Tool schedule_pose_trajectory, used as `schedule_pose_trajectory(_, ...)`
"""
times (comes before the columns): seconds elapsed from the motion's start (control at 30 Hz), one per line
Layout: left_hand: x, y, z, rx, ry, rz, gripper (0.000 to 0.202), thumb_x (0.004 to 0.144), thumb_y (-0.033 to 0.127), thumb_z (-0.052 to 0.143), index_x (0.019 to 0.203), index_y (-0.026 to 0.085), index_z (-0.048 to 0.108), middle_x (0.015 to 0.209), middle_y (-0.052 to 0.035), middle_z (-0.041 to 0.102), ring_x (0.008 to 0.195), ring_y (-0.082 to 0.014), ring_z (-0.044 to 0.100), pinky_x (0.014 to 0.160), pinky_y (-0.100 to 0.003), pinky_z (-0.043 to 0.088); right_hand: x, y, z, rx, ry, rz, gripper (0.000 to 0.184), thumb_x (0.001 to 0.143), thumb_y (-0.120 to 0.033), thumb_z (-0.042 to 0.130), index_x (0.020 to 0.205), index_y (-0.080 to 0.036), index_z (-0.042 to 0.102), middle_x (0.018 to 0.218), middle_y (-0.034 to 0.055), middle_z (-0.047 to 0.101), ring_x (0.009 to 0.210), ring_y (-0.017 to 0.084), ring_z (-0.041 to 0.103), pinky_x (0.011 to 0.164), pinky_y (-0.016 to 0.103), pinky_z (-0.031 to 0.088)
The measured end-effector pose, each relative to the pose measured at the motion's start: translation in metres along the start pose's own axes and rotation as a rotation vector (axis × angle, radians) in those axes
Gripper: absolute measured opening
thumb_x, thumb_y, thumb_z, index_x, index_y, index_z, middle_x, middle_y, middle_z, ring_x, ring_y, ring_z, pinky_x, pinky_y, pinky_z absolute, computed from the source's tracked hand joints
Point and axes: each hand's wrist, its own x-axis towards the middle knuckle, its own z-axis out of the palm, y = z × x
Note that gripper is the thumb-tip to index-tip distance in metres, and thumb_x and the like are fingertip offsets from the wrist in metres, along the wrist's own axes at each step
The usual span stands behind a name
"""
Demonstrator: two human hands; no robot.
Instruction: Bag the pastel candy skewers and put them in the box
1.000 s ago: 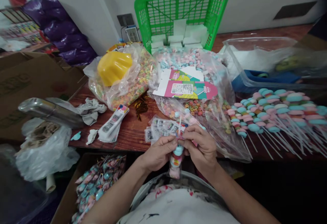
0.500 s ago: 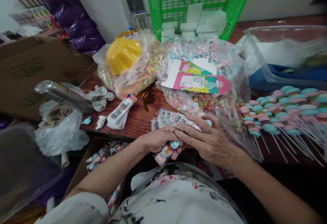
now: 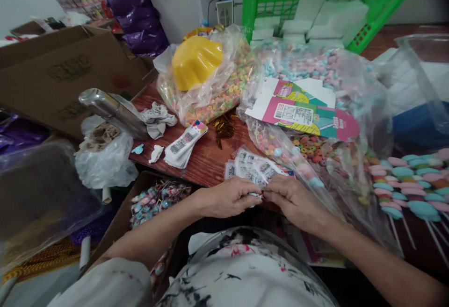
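My left hand (image 3: pixel 229 198) is closed on a wrapped candy skewer (image 3: pixel 257 195), of which only a small colourful end shows between the fingers. Fingertips of my right hand (image 3: pixel 296 200) are pinched together right beside that end; what they grip is hidden. Just beyond both hands, printed clear wrappers (image 3: pixel 250 167) lie fanned out at the table edge. A pink and blue candy skewer (image 3: pixel 305 169) rests on the plastic bag to the right of them. Gold twist ties (image 3: pixel 223 129) sit farther back on the table.
Printed cards (image 3: pixel 185 146) are stacked left of the wrappers, near a steel flask (image 3: pixel 108 110). Candy bags (image 3: pixel 224 94), a yellow bowl (image 3: pixel 197 63) and a green basket (image 3: pixel 250 8) stand behind. Unwrapped skewers (image 3: pixel 414 185) lie right; a box of wrapped skewers (image 3: pixel 157 202) is below left.
My right hand has drawn back from lying flat over the left one to a pinch at its fingertips. The wrapped skewer has turned and is now mostly hidden. The view has swung left.
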Motion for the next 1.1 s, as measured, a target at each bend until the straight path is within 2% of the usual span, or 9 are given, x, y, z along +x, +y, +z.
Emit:
schedule_pose_trajectory(0.1, 0.001, -0.004, -0.001, -0.011, 0.051, -0.054, 0.021, 0.081, 0.024, 0.052, 0.062, 0.015, 0.053, 0.057, 0.004, 0.046, 0.056, -0.0074, 0.044, 0.054, -0.018, 0.036, 0.009, -0.003, 0.007, -0.092, 0.017, 0.048, 0.031, 0.089, -0.015, 0.043, 0.063, -0.018, 0.059, 0.064, 0.0009, 0.06, 0.067, 0.015, 0.053, 0.064, 0.029, 0.036)
schedule_pose_trajectory(0.27, 0.001, -0.023, -0.005, -0.668, 0.091, -0.312, 0.013, 0.066, 0.026, 0.059, 0.063, 0.013, 0.057, 0.052, 0.0029, 0.054, 0.039, -0.0063, 0.044, 0.038, -0.017, 0.034, 0.019, -0.018, 0.0, -0.428, 0.25, -0.359, 0.027, 0.088, -0.013, 0.048, 0.111, -0.016, 0.061, 0.108, 0.0096, 0.067, 0.107, 0.027, 0.05, 0.09, 0.047, 0.029)
schedule_pose_trajectory(0.4, -0.006, -0.035, -0.01, -0.906, -0.054, -0.375, 0.02, 0.06, 0.029, 0.068, 0.064, 0.011, 0.06, 0.051, -0.0018, 0.059, 0.035, -0.0078, 0.046, 0.035, -0.018, 0.033, 0.026, -0.015, -0.003, -0.358, 0.245, -0.554, 0.027, 0.089, -0.008, 0.04, 0.102, -0.014, 0.062, 0.086, 0.006, 0.069, 0.09, 0.02, 0.053, 0.087, 0.045, 0.03)
schedule_pose_trajectory(0.5, -0.013, -0.034, -0.015, -0.773, -0.063, -0.302, 0.028, 0.07, 0.039, 0.067, 0.07, 0.011, 0.061, 0.056, -0.0003, 0.057, 0.039, -0.0067, 0.046, 0.041, -0.02, 0.037, 0.035, -0.011, 0.002, -0.302, 0.174, -0.477, 0.025, 0.087, -0.007, 0.04, 0.078, -0.016, 0.061, 0.065, 0.0018, 0.061, 0.075, 0.017, 0.05, 0.08, 0.04, 0.031)
schedule_pose_trajectory(0.67, -0.025, -0.033, -0.021, 0.047, 0.302, 0.015, 0.025, 0.084, 0.024, 0.051, 0.061, 0.015, 0.054, 0.061, 0.0017, 0.045, 0.06, -0.0091, 0.044, 0.062, -0.021, 0.038, 0.066, -0.004, 0.012, -0.165, -0.036, -0.165, 0.025, 0.085, -0.013, 0.048, 0.061, -0.018, 0.057, 0.062, -0.0007, 0.061, 0.066, 0.014, 0.05, 0.069, 0.031, 0.032)
schedule_pose_trajectory(0.73, -0.032, -0.038, -0.022, 0.198, 0.412, 0.073, 0.03, 0.086, 0.02, 0.046, 0.056, 0.015, 0.049, 0.06, 0.0013, 0.043, 0.062, -0.0097, 0.042, 0.064, -0.022, 0.036, 0.086, 0.0, 0.012, -0.125, -0.134, -0.064, 0.028, 0.088, -0.018, 0.048, 0.062, -0.019, 0.059, 0.061, -0.0029, 0.061, 0.061, 0.012, 0.052, 0.062, 0.026, 0.034)
schedule_pose_trajectory(0.8, -0.04, -0.045, -0.024, 0.114, 0.503, 0.013, 0.032, 0.087, 0.023, 0.045, 0.057, 0.015, 0.051, 0.058, 0.0015, 0.043, 0.057, -0.0091, 0.042, 0.059, -0.021, 0.036, 0.109, 0.004, 0.011, -0.142, -0.12, -0.004, 0.031, 0.092, -0.025, 0.044, 0.067, -0.02, 0.062, 0.062, -0.003, 0.062, 0.06, 0.012, 0.055, 0.06, 0.024, 0.036)
schedule_pose_trajectory(0.97, -0.057, -0.058, -0.028, -0.576, 0.758, -0.29, 0.025, 0.075, 0.038, 0.062, 0.07, 0.014, 0.06, 0.05, 0.0022, 0.051, 0.04, -0.0083, 0.046, 0.041, -0.019, 0.032, 0.159, 0.0, 0.021, -0.326, 0.098, 0.118, 0.027, 0.087, -0.035, 0.052, 0.105, -0.018, 0.063, 0.101, 0.0115, 0.065, 0.096, 0.026, 0.057, 0.082, 0.036, 0.037)
schedule_pose_trajectory(1.1, -0.059, -0.058, -0.029, -0.809, 0.818, -0.244, 0.026, 0.066, 0.037, 0.071, 0.066, 0.013, 0.061, 0.048, 0.0002, 0.057, 0.038, -0.0091, 0.05, 0.039, -0.018, 0.034, 0.183, 0.006, 0.03, -0.385, 0.09, 0.098, 0.032, 0.082, -0.025, 0.055, 0.112, -0.021, 0.061, 0.102, 0.0115, 0.063, 0.091, 0.024, 0.059, 0.08, 0.035, 0.039)
